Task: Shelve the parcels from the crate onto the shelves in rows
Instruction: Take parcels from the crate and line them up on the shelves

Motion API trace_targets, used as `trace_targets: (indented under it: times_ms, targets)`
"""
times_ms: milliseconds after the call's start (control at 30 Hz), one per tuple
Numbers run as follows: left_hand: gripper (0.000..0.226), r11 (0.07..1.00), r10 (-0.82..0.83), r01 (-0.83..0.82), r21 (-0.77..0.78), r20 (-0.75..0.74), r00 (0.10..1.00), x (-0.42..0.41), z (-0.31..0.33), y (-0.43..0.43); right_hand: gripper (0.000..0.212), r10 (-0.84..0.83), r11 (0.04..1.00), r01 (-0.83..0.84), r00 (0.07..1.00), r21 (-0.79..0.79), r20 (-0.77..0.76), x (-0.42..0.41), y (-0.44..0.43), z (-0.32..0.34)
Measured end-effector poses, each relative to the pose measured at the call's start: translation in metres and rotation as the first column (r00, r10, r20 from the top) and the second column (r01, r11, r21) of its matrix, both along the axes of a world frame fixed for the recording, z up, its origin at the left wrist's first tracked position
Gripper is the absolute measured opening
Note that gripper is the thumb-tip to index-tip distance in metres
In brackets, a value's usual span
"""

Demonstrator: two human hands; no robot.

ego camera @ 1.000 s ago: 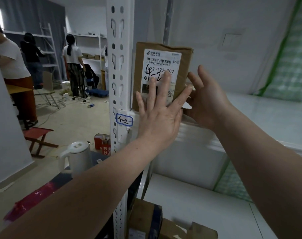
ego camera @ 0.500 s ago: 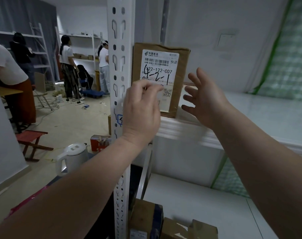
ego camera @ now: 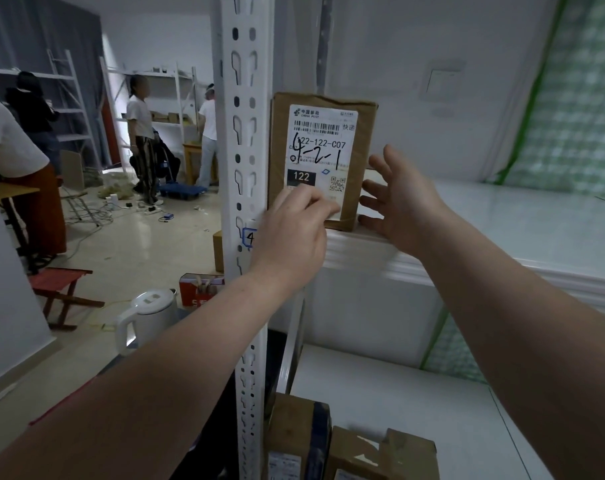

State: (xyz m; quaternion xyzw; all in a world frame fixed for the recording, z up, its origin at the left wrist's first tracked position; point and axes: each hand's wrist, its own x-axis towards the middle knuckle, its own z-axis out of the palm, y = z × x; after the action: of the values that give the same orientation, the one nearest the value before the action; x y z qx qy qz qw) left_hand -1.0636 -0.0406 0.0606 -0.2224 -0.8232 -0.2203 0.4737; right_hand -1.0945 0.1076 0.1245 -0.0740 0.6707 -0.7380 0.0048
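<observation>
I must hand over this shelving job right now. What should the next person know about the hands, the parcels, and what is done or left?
Left hand: loosely curled at the lower front of the upright parcel; contact unclear, holds nothing.
Right hand: open, beside the parcel's right edge.
The parcel, marked 4-2-1, stands on the upper shelf against the white post.
More parcels stand on the lower shelf.
Done: this parcel looks placed.
Left: the crate is out of view, so check it for remaining parcels.
</observation>
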Motion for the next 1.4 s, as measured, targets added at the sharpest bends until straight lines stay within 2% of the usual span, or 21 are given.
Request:
trace_targets:
  times_ms: [200,400,500,600,833,1000,1100,1400]
  targets:
    - [0.035,1.0,0.005,-0.005,-0.004,0.102,0.995,0.012,0.001,0.005,0.051,-0.096,0.995,0.096,0.995,0.011,-0.018,0.026,0.006,-0.001]
    - [0.037,1.0,-0.013,0.01,0.022,0.153,0.988,0.05,-0.003,0.018,0.028,-0.169,0.983,0.166,0.985,-0.072,-0.029,0.07,0.02,-0.006]
    - [0.035,0.998,-0.057,0.052,0.033,0.213,0.975,0.081,-0.006,0.028,0.018,-0.142,0.986,0.141,0.99,-0.087,-0.015,0.1,0.028,-0.016]
    - [0.03,0.996,-0.08,0.069,0.052,0.27,0.959,0.118,-0.015,0.043,0.017,-0.062,0.997,0.062,0.998,-0.036,0.011,0.137,0.041,-0.037]
    - [0.022,0.994,-0.068,0.026,0.106,0.41,0.91,0.229,-0.078,0.087,0.015,0.012,0.996,-0.023,0.991,0.086,0.131,0.246,0.089,-0.115]
    - [0.023,0.998,-0.037,0.002,0.064,0.565,0.824,0.32,-0.13,0.097,0.014,-0.021,0.995,-0.01,0.95,0.097,0.312,0.318,0.106,-0.172]
    - [0.023,0.995,0.0,-0.06,0.08,0.6,0.8,0.364,-0.145,0.083,0.011,-0.019,0.994,-0.026,0.914,0.106,0.405,0.355,0.094,-0.196]
    - [0.024,0.982,0.082,-0.18,0.062,0.715,0.694,0.45,-0.178,-0.003,0.019,0.049,0.972,-0.157,0.865,0.175,0.5,0.441,0.026,-0.228]
